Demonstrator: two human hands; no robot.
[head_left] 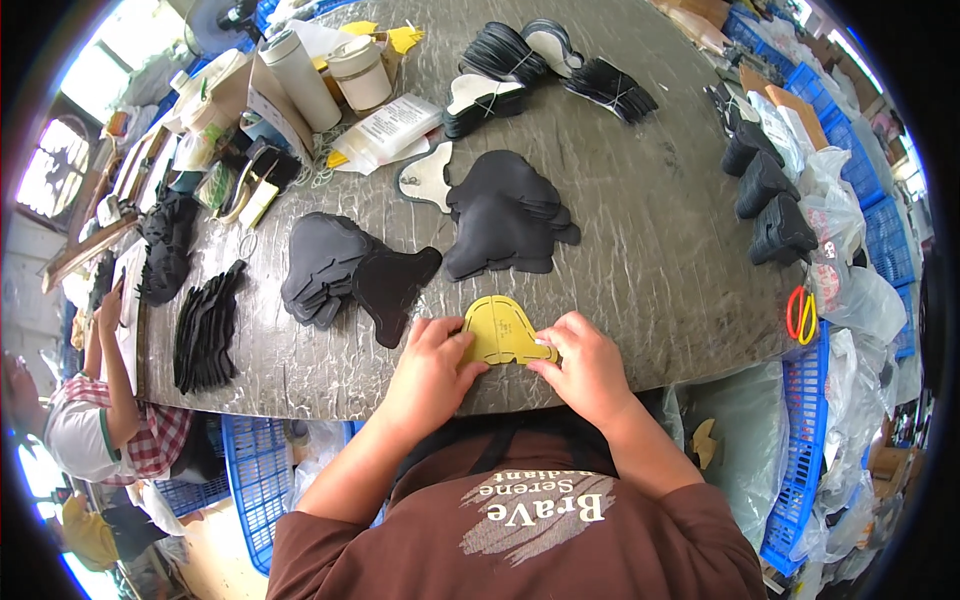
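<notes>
Near the front edge of the table, a flat yellow template [497, 328] with a rounded top and slotted lines lies between my hands. My left hand [436, 362] pinches its left side with thumb and fingers. Its lower right corner is gripped by my right hand [586, 364]. Whether another piece lies beneath it I cannot tell. Just beyond are a heap of black cut pieces [505, 215] and, to the left, a second black stack [325, 265]. One black piece [392, 285] overlaps that stack's right side. A white-faced piece [428, 180] leans by the larger heap.
Tied black bundles [500, 55] lie at the far side. More black stacks [780, 228] and red-and-yellow scissors [801, 315] line the right edge. Black strips [207, 330] lie left, below a jar [360, 75] and boxes. Blue crates [252, 490] flank me; a co-worker [120, 430] is at left.
</notes>
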